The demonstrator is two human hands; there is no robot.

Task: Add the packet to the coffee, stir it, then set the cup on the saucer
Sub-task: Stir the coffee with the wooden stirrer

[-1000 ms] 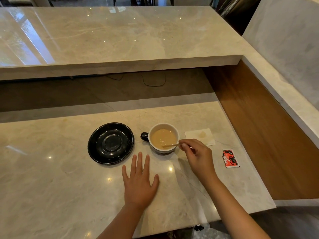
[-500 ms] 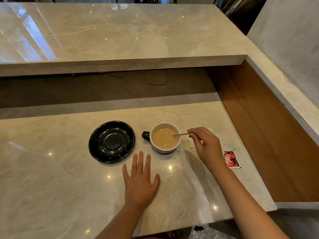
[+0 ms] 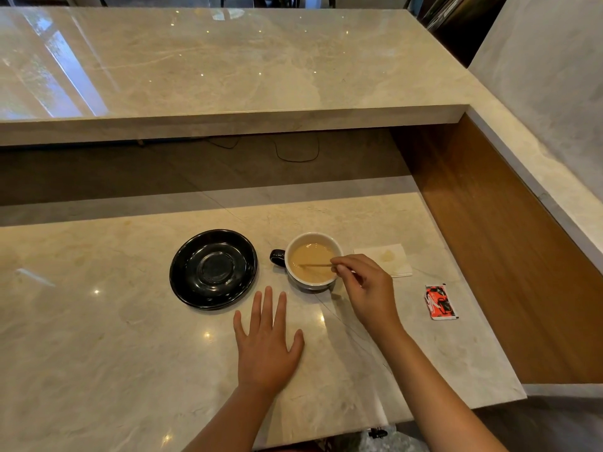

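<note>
I see the right hand [image 3: 368, 291] pinching a thin wooden stick [image 3: 315, 265] in the round cup [image 3: 314, 261] of tan coffee. My left hand [image 3: 266, 345] lies flat, fingers spread, on the shiny stone tabletop [image 3: 98, 353]. The black saucer [image 3: 213, 269] sits beside the cup. The red packet [image 3: 440, 302] lies far right.

The right hand [image 3: 368, 295] pinched a thin wooden stir stick [image 3: 315, 265] lying across the milky coffee in the white-lined dark cup [image 3: 313, 261], beside the empty glossy black saucer [image 3: 213, 269], while the left hand [image 3: 266, 344] lay flat on the beige marble counter [image 3: 98, 337].

One head-worn wide view looks forward and down over the counter [image 3: 98, 370].
</note>
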